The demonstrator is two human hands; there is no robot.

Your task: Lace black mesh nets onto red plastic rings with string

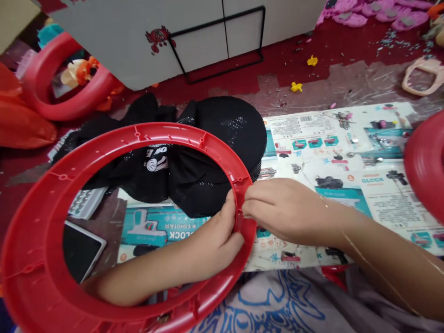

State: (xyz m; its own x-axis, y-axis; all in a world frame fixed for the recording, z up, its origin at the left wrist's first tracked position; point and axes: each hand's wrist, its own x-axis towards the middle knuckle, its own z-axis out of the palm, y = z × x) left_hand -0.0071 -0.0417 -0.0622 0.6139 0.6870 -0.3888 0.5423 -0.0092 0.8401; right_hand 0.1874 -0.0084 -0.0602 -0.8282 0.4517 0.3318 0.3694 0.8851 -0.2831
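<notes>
A large red plastic ring (pixel 31 222), its hollow ribbed side with screw posts facing me, is tilted over my lap. My left arm passes through its opening, and my left hand (pixel 222 243) is closed on the right part of the ring, thumb along the inner rim. Against the same part, from outside, my right hand (pixel 284 208) has its fingers pinched together. Whatever lies between those fingertips is hidden. Behind the ring lies a crumpled black cloth (pixel 222 134) with white print.
Printed cardboard (pixel 305 162) covers the floor ahead. A black-screened device (pixel 81 252) shows through the ring. More red rings (pixel 69 104) stand at the left and right (pixel 428 162). A white panel (pixel 208 41) is behind; small yellow pieces (pixel 296 87) and pink parts (pixel 381 11) lie beyond.
</notes>
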